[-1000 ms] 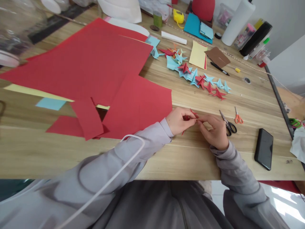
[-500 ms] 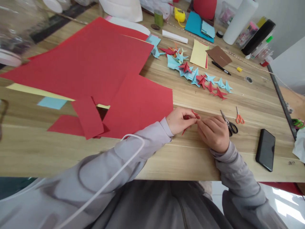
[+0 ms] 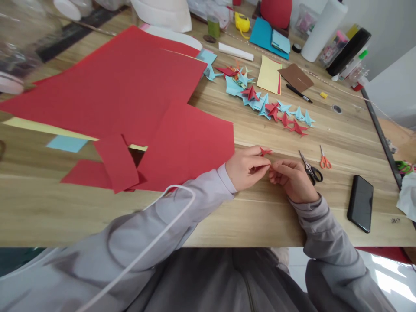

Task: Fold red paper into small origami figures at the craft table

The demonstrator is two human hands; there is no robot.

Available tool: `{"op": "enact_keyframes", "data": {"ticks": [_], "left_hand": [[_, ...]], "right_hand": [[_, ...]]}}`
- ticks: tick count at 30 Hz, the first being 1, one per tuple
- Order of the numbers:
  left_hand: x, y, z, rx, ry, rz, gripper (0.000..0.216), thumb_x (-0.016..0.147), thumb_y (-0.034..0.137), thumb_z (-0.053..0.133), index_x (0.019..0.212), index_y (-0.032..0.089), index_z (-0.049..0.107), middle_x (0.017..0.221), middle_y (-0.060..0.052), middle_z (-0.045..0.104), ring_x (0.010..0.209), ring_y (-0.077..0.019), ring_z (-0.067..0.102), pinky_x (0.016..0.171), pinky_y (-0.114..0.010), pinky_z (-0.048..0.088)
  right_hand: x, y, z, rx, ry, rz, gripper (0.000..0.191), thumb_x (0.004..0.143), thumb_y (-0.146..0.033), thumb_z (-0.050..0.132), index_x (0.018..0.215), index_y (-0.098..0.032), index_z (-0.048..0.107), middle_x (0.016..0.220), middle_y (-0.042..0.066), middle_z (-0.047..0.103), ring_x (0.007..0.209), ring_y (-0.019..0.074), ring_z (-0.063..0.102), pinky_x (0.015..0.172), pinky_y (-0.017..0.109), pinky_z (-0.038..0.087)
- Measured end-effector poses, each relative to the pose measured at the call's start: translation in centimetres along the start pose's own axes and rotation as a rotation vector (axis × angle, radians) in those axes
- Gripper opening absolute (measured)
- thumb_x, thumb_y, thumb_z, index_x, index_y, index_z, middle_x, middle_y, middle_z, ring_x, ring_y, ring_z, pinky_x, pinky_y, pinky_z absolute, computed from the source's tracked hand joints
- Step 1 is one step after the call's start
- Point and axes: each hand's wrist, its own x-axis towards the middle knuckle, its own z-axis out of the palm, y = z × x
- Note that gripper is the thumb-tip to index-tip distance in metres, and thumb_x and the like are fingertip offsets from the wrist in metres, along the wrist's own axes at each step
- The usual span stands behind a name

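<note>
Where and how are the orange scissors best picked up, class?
Probably by the loops of the orange scissors, coming from the near side of the table: they lie with loops toward the person and blades pointing away. The black scissors lie to their left.

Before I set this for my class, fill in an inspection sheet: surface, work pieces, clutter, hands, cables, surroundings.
Surface: light wood-grain tabletop, partly covered by large red paper sheets.
Work pieces: small folded red paper piece; blue and red folded paper figures farther back.
Clutter: black-handled metal scissors, orange-handled scissors and black rectangular phone, beyond the right hand.
Hands: left hand holds that piece; right hand close beside it, grip unclear.
Cables: white cable across the grey left sleeve.
Surroundings: yellow tape measure and tall white cylinder along the far side.
</note>
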Motion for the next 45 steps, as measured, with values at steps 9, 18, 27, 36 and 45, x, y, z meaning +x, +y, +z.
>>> {"op": "enact_keyframes", "data": {"ticks": [9,18,27,36,45], "left_hand": [[-0.1,-0.1,0.1,0.09,0.007,0.097,0.018,0.085,0.015,0.052,0.08,0.015,0.069,0.096,-0.012,0.068,0.102,-0.0174,0.066,0.08,-0.026,0.055],[0.1,0.3,-0.1,-0.007,-0.03,-0.036,0.019,0.083,0.014,0.051,0.072,0.015,0.067,0.093,-0.011,0.069,0.099,-0.019,0.067,0.069,-0.024,0.052],[0.2,0.7,-0.1,-0.146,-0.084,-0.182,0.02,0.083,0.016,0.05,0.066,0.015,0.06,0.079,-0.008,0.063,0.082,-0.016,0.066,0.056,-0.02,0.046],[0.3,1.0,-0.2,-0.206,-0.081,-0.277,0.018,0.081,0.019,0.052,0.065,0.014,0.059,0.102,-0.012,0.067,0.076,-0.0127,0.064,0.053,-0.019,0.044],[0.5,1.2,-0.2,-0.218,-0.07,-0.32,0.021,0.082,0.019,0.051,0.065,0.014,0.061,0.106,-0.012,0.068,0.077,-0.0134,0.064,0.057,-0.021,0.045]], "right_hand": [[0.0,0.0,-0.1,-0.042,0.014,-0.044,0.019,0.064,-0.033,0.078,0.062,-0.015,0.069,0.056,0.001,0.067,0.047,0.0084,0.057,0.048,0.02,0.044],[0.2,0.1,-0.4,-0.102,-0.028,-0.098,0.022,0.065,-0.037,0.078,0.067,-0.016,0.069,0.059,0.0,0.067,0.05,0.0089,0.059,0.051,0.021,0.046],[0.2,0.2,-0.2,-0.197,0.005,-0.174,0.025,0.065,-0.04,0.078,0.067,-0.017,0.069,0.057,0.0,0.066,0.051,0.0105,0.059,0.052,0.023,0.048],[0.0,0.0,0.1,-0.232,0.028,-0.237,0.024,0.068,-0.04,0.074,0.066,-0.017,0.067,0.058,-0.001,0.064,0.053,0.0109,0.057,0.054,0.025,0.048],[0.0,0.1,-0.2,-0.391,0.005,-0.367,0.023,0.076,-0.041,0.069,0.076,-0.017,0.07,0.063,0.001,0.066,0.059,0.0127,0.059,0.058,0.026,0.047]]}}
